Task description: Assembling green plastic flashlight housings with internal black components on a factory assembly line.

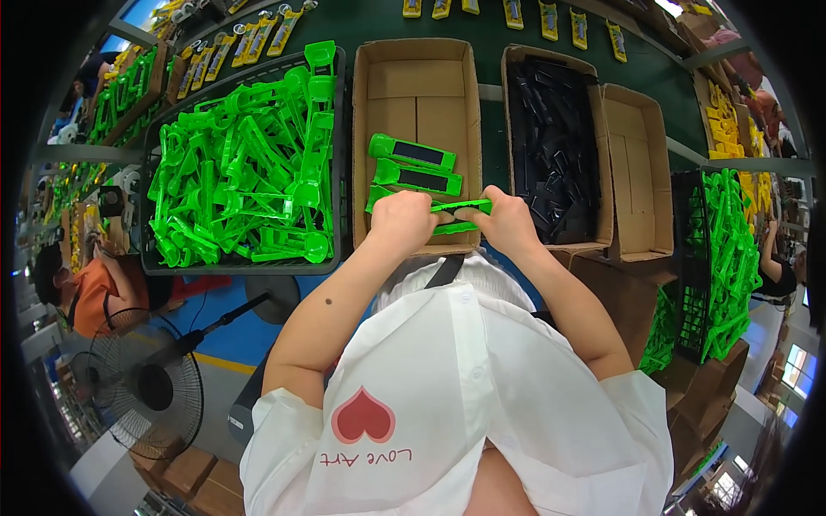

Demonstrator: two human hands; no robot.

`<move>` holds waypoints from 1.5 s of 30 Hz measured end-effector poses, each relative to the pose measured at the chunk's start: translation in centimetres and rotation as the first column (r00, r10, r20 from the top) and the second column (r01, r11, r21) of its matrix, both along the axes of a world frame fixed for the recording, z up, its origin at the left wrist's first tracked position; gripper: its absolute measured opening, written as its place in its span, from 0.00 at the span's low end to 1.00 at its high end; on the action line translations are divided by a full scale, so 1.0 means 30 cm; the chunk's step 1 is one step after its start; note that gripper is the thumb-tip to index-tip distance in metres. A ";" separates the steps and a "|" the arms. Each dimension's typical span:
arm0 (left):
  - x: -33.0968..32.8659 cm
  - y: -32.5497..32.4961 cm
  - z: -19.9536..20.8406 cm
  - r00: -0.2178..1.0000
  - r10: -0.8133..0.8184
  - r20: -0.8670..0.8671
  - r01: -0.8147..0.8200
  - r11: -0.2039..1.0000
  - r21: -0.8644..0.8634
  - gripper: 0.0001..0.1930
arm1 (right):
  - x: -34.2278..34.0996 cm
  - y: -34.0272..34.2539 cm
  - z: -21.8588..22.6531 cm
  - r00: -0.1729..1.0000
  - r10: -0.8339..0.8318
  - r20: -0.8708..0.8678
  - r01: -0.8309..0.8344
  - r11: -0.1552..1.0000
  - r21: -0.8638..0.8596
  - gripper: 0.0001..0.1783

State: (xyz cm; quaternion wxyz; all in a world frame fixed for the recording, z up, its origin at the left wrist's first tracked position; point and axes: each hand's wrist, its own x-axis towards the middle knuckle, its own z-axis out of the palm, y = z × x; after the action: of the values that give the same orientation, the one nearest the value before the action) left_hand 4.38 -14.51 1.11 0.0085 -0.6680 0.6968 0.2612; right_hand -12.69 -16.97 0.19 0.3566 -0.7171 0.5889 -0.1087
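Note:
My left hand and my right hand are closed on opposite ends of a green plastic housing, held over the near end of a shallow cardboard box. Fingers and thumbs cover much of the piece, so its middle shows only in part. Just beyond my left hand, several green housings with black panels lie in that box. One of them is partly hidden by the hand. To the right, another cardboard box holds a heap of flat black plastic pieces.
A dark crate piled with loose green housings stands left. A further cardboard box sits right of the black pieces. Yellow pieces line the green table's far side. A fan stands lower left; co-workers sit at both sides.

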 end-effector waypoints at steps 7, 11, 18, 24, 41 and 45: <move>0.005 -0.011 -0.032 0.992 -0.102 -0.072 0.084 0.974 -0.210 0.12 | -0.015 0.032 -0.066 0.981 0.033 0.193 -0.064 0.986 0.154 0.33; 0.056 -0.029 -0.089 0.998 -0.063 0.007 0.061 0.990 0.127 0.23 | 0.011 0.021 -0.042 0.970 0.084 0.228 -0.197 0.821 0.536 0.33; 0.137 0.047 -0.174 0.984 0.019 -0.178 -0.097 0.893 -0.440 0.27 | -0.365 -0.078 -0.060 0.932 -0.105 -0.348 0.089 0.994 -0.061 0.17; 0.425 0.023 -0.061 0.875 0.481 -0.051 -0.391 0.641 -0.661 0.12 | -0.523 -0.043 -0.123 0.978 -0.058 -0.200 0.073 0.995 0.068 0.19; 0.282 0.084 0.012 -0.562 0.477 -0.676 0.118 0.855 0.506 0.10 | -0.369 -0.052 -0.149 0.965 0.066 -0.254 -0.135 0.955 -0.265 0.24; 0.242 0.067 0.005 -0.430 0.573 -0.697 0.115 0.801 0.588 0.10 | -0.425 -0.126 -0.187 0.978 -0.179 -0.104 0.115 0.888 -0.445 0.15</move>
State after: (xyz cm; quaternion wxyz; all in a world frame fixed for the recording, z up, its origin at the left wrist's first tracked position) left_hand 11.65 -12.51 1.26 -0.4818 -0.2762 0.1366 0.8203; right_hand -25.43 -20.76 -5.43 0.1349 -0.7379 0.6261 -0.2131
